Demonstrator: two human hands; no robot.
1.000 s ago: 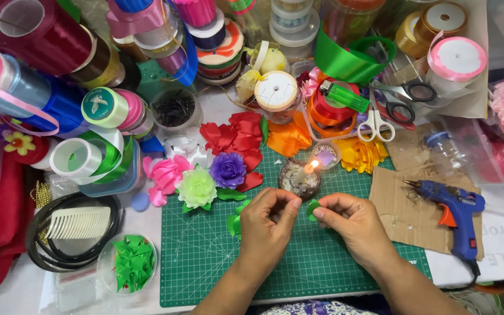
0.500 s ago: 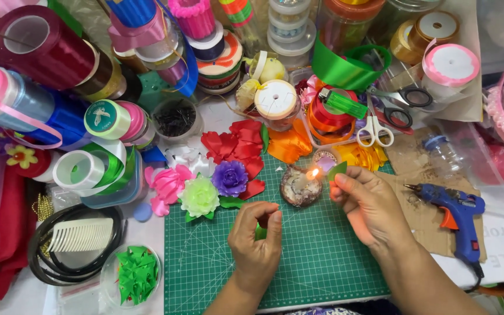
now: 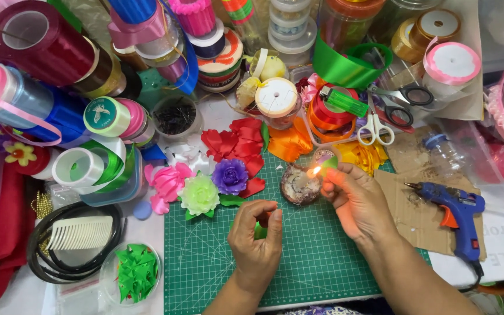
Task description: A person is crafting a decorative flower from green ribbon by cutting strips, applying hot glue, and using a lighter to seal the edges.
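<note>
Right hand [image 3: 357, 201], just right of center frame, has a small green ribbon piece [image 3: 328, 163] pinched at its fingertips, the tip sticking out right at the candle [image 3: 300, 184] flame. Left hand [image 3: 256, 233], lower center over the green cutting mat [image 3: 205, 262], is pinching another green ribbon bit [image 3: 259, 231] between thumb and fingers.

Two hands work over one green cutting mat [image 3: 217, 262]. At twelve o'clock from them burns one candle [image 3: 300, 184]. At ten o'clock lie three ribbon flowers: one pink [image 3: 167, 182], one pale green [image 3: 198, 195], one purple [image 3: 229, 176]. At one o'clock lie two pairs of scissors [image 3: 375, 127] [image 3: 405, 99]; at three o'clock, one blue glue gun [image 3: 456, 213].
</note>
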